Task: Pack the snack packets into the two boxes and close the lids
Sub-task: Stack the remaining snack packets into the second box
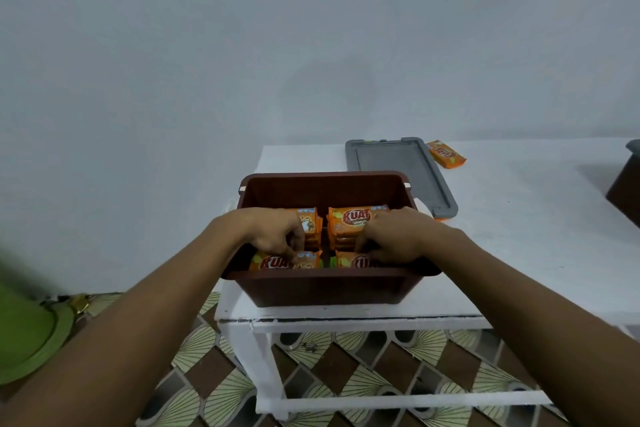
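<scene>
Grip clamped: my left hand (277,236) and right hand (398,237) each pinched a front-row snack packet (272,262) inside the brown box (322,177), levelling them, I judged, so the grey lid (398,166) could close.

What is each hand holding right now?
Left hand: grips the front-left packet.
Right hand: grips the front-right packet.
</scene>
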Tool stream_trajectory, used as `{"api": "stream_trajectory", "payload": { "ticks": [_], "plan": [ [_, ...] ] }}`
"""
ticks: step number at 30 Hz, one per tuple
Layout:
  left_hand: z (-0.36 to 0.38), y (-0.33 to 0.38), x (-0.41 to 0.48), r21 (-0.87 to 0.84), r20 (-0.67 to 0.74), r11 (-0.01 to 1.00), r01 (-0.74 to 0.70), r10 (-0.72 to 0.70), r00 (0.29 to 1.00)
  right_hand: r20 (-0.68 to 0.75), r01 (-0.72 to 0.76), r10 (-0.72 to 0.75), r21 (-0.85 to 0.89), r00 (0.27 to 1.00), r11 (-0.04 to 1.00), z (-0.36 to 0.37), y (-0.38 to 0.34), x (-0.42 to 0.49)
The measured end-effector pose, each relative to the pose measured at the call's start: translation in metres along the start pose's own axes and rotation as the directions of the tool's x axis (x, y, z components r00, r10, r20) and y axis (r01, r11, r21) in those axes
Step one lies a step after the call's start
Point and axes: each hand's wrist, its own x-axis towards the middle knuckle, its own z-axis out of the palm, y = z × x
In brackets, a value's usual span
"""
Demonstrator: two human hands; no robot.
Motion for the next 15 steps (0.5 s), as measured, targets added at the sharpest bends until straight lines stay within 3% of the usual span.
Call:
{"api": "stream_trajectory", "payload": {
  "ticks": [15],
  "plan": [
    [0.005,0.0029,-0.0004,0.031,0.008,0.999,0.005,-0.006,1.0,0.102,-0.02,0.01,0.095,0.995,0.995,-0.0031,0.0034,0.0031]
  ]
}}
